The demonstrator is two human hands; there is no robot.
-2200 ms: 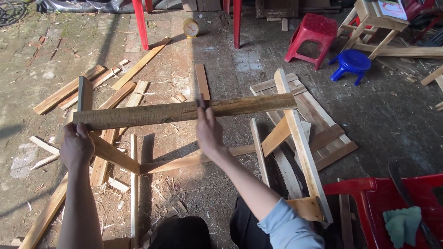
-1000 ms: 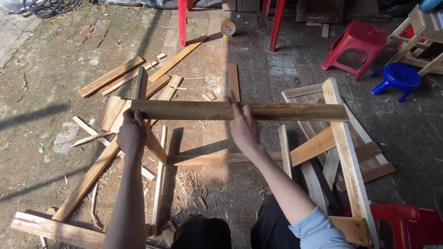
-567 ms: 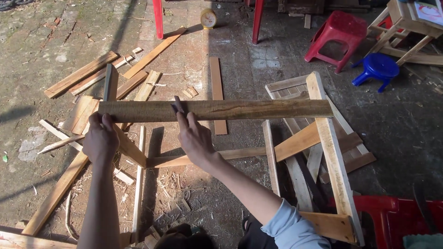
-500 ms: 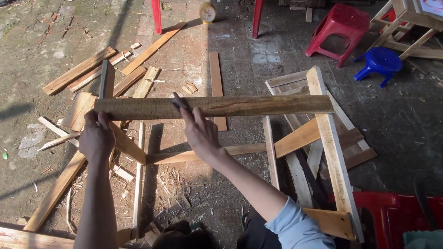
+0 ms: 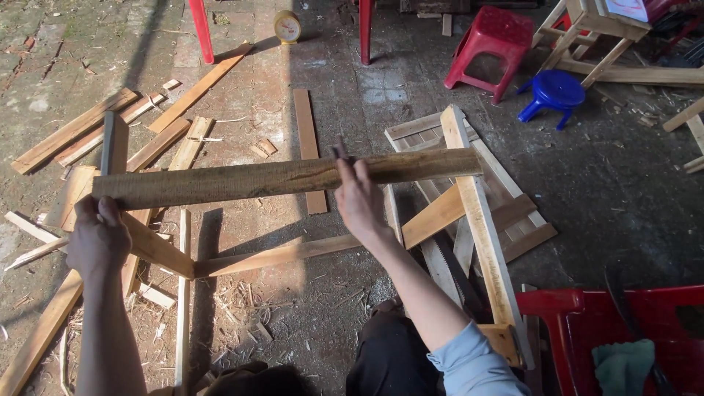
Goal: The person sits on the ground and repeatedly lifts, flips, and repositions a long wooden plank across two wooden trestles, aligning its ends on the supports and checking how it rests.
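Note:
A long rough wooden plank [image 5: 249, 180] is held level in front of me, above the ground. My left hand [image 5: 99, 238] is wrapped around its left end from below. My right hand [image 5: 358, 198] rests against the plank's near face at about the middle. Its fingers are pinched on a small dark pencil [image 5: 339, 151] whose tip sticks up over the plank's top edge. The plank's right end lies over a wooden frame [image 5: 477, 213] on the ground.
A handsaw [image 5: 449, 270] lies under the frame. Loose boards [image 5: 81, 132] and offcuts cover the ground at left. A red stool [image 5: 490, 44], a blue stool [image 5: 554, 92] and a yellow dial scale [image 5: 287, 26] stand farther off. A red plastic chair [image 5: 587, 323] carries a green cloth [image 5: 623, 361].
My right hand slid left along the plank, then back right to about its middle. My left hand kept its grip on the left end.

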